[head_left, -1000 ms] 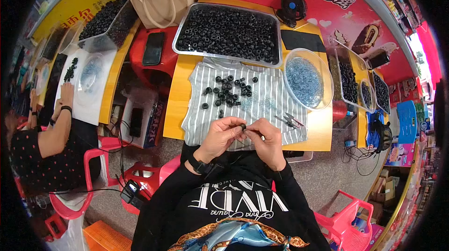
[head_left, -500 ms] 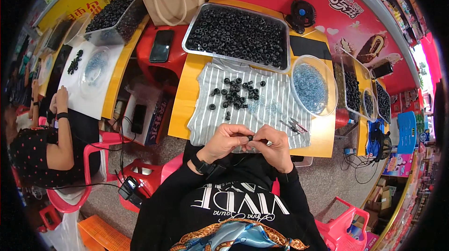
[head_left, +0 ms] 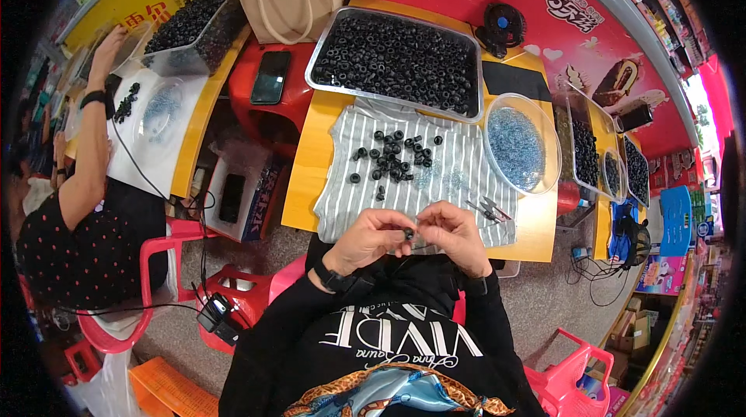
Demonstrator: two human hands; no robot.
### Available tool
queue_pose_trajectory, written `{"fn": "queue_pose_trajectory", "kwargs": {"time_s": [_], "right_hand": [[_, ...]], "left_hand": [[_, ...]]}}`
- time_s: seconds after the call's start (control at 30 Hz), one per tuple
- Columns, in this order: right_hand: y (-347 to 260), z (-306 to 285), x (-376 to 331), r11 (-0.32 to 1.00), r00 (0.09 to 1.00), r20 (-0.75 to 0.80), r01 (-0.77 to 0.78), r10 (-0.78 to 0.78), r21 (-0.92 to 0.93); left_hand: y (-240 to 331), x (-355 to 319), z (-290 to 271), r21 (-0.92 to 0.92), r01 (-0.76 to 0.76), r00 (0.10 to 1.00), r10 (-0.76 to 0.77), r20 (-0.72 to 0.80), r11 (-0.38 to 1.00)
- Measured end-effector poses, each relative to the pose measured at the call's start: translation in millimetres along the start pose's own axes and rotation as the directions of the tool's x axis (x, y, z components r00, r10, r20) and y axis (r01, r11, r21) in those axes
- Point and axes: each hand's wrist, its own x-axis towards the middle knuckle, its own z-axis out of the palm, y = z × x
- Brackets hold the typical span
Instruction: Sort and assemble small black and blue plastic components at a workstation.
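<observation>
My left hand [head_left: 364, 241] pinches a small black ring-shaped part [head_left: 409, 233] between thumb and fingertips, just over the near edge of the table. Close beside it, my right hand [head_left: 454, 237] is closed in a pinch; whatever it holds is too small to make out. Ahead of both hands, a loose pile of black ring-shaped parts [head_left: 395, 159] lies on a grey-and-white striped cloth [head_left: 342, 195]. Small clear bluish pieces [head_left: 449, 181] are scattered to the right of the pile. A pair of small snips [head_left: 489, 210] rests on the cloth near my right hand.
Behind the cloth stands a wide tray [head_left: 312, 67] full of black parts. A round clear tub [head_left: 556, 145] of bluish pieces is at the right, a black fan [head_left: 501, 27] farther back. Left, a red stool [head_left: 249, 110] bears a phone [head_left: 270, 77]; a co-worker [head_left: 81, 223] sits beyond.
My fingertips have moved slightly apart, and the black part now shows more plainly in my left hand. The co-worker's arm has reached forward toward the bins.
</observation>
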Motion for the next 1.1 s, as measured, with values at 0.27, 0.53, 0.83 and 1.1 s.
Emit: {"fn": "queue_pose_trajectory", "kwargs": {"time_s": [0.27, 0.53, 0.83, 1.1], "right_hand": [[4, 37, 36, 0.525, 0.923, -0.002, 0.218, -0.386, -0.823], [13, 55, 49, 0.186, 0.924, 0.175, 0.249, -0.341, -0.95], [18, 21, 18, 0.901, 0.948, -0.21, 0.135, -0.238, -0.412], [24, 3, -18, 0.943, 0.952, -0.296, 0.16, -0.07, 0.292]], "left_hand": [[13, -27, -17, -0.216, -0.245, 0.966, 0.22, -0.132, 0.945], [8, -25, -23, -0.183, -0.239, 0.97, 0.227, -0.089, 0.954], [12, -21, -13, -0.06, -0.183, 0.979, 0.176, -0.105, 0.981], [-6, 16, 12, 0.018, -0.061, 0.997, 0.062, -0.039, 0.998]]}}
